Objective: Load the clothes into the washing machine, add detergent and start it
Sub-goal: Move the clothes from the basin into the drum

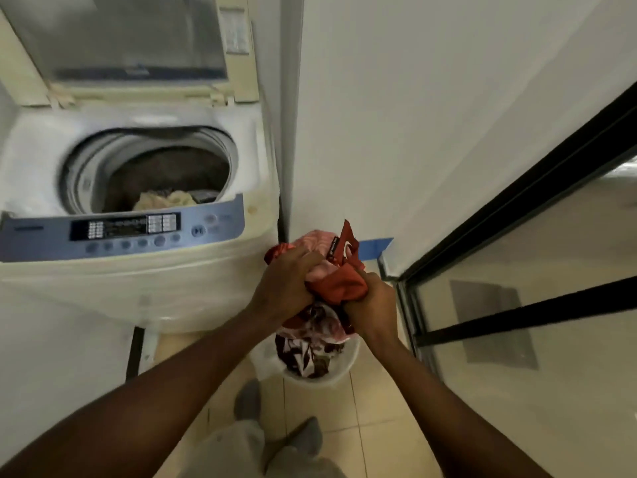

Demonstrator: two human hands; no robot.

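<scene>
A white top-loading washing machine [138, 270] stands at the left with its lid [131, 39] raised. Inside its drum [162, 177] lie a dark garment and a cream one [165, 200]. To the machine's right, both hands hold a bundle of red and pink clothes [331, 267] above a white laundry basket [324, 374] on the floor. My left hand [286, 284] grips the bundle's left side. My right hand [368, 308] grips its right side. More red and white patterned clothes [310, 343] fill the basket below.
The machine's blue control panel [120, 232] faces me. A white wall [396, 115] rises right of the machine. A black-framed glass door [517, 270] stands at the right. My feet in grey socks [248, 401] are on the beige tiled floor [379, 426].
</scene>
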